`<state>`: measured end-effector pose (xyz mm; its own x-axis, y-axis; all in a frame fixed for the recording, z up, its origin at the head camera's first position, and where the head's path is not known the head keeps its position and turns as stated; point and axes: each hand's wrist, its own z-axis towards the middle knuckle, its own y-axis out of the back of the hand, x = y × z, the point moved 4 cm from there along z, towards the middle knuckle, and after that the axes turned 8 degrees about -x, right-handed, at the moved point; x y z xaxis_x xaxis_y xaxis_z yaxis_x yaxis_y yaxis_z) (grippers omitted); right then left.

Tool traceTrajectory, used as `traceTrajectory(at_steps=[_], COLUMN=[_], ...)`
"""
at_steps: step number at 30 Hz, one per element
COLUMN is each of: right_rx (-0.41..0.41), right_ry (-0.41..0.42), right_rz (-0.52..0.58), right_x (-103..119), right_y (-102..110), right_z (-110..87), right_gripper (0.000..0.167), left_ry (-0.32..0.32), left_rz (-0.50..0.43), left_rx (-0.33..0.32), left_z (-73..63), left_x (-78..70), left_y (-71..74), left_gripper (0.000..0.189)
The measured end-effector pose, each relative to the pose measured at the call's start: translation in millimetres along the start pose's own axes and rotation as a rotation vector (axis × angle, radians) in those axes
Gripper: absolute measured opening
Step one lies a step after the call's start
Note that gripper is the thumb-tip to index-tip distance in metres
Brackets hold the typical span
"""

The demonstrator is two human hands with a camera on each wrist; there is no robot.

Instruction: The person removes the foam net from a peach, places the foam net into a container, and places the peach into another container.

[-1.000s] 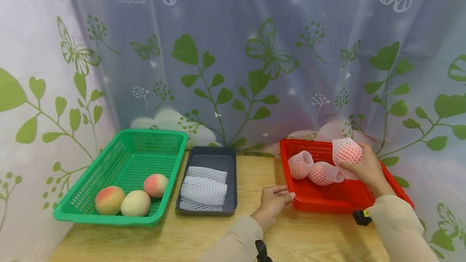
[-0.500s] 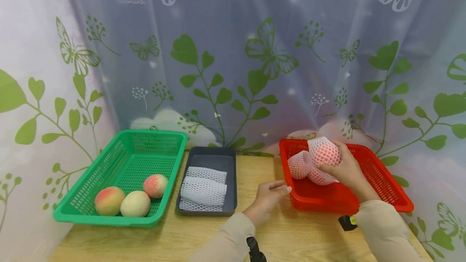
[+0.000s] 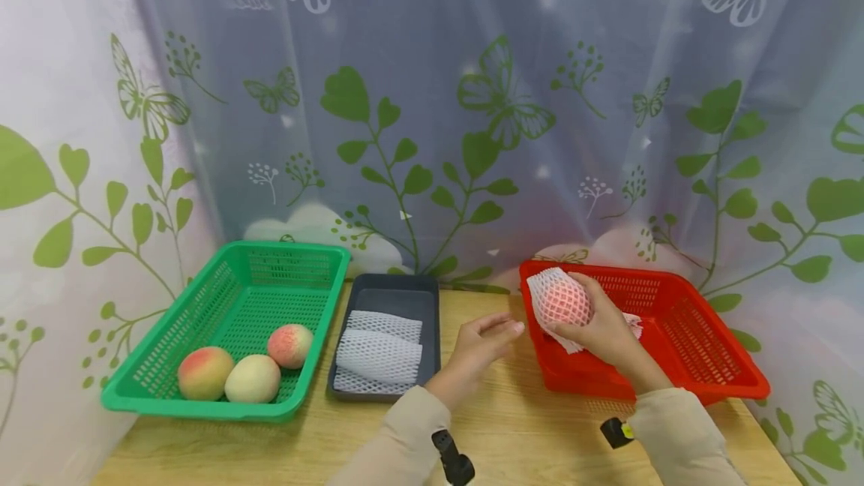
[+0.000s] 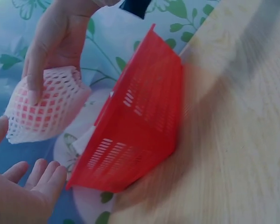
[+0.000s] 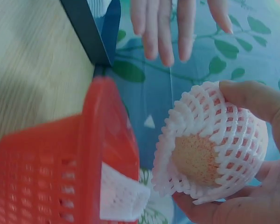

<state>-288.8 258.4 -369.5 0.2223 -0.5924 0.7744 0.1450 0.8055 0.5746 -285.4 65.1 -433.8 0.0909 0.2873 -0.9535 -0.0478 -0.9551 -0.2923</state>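
My right hand (image 3: 604, 328) grips a peach (image 5: 196, 158) wrapped in a white foam net sleeve (image 5: 238, 130), raised over the left side of the red basket (image 3: 715, 343). One end of the sleeve gapes and shows the fruit's speckled skin. My left hand (image 3: 475, 351) hovers left of that basket, its fingers extended and holding nothing. In the left wrist view the left fingers (image 4: 46, 179) are just below the netted peach, apart from it. Other net sleeves in the red basket are mostly hidden behind the right hand; a bit of white netting (image 5: 121, 193) shows over its rim.
A green basket (image 3: 270, 306) at the left holds three bare peaches (image 3: 252, 379). Between the baskets lies a dark grey tray (image 3: 394, 291) with several flat white foam nets (image 3: 379, 355). A patterned curtain (image 3: 432, 133) hangs behind the wooden table (image 3: 526, 441).
My right hand has carried the netted peach leftward across the red basket. The left hand has let go of the basket's rim and drawn back to the left.
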Motion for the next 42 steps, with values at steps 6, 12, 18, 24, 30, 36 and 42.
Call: traceTrajectory(at_steps=[6, 12, 18, 24, 30, 36, 42], right_rx=[0.036, 0.063, 0.068, 0.074, 0.104, 0.099, 0.082], right_ry=[0.007, 0.018, 0.040, 0.035, -0.052, -0.171, -0.245], right_rz=[0.012, 0.047, 0.059, 0.117, 0.216, 0.344, 0.486], right_x=[6.4, 11.0, 13.3, 14.5, 12.9, 6.2, -1.0], right_y=[-20.4, -41.8, -64.4, -81.9, -95.5, -109.2, -122.8], right_z=[-4.6, -10.4, -14.8, -17.7, -23.8, -31.3, -34.1], right_gripper=[0.091, 0.090, 0.087, 0.085, 0.084, 0.071, 0.061], left_ry=[-0.010, -0.009, 0.019, 0.022, 0.014, 0.030, 0.042], left_rz=[-0.018, -0.013, -0.002, 0.017, 0.029, 0.039, 0.014], left_rx=[-0.003, 0.003, 0.016, -0.019, -0.035, -0.081, -0.166], left_z=[1.9, 1.8, 2.2, 1.0, 2.0, 4.0, 7.5], left_x=[-7.6, -8.5, -3.2, -1.5, 0.9, 6.7, 15.7], left_y=[8.1, 15.9, 24.6, 38.8, 51.6, 62.0, 70.1], left_gripper=[0.049, 0.053, 0.055, 0.057, 0.052, 0.049, 0.049])
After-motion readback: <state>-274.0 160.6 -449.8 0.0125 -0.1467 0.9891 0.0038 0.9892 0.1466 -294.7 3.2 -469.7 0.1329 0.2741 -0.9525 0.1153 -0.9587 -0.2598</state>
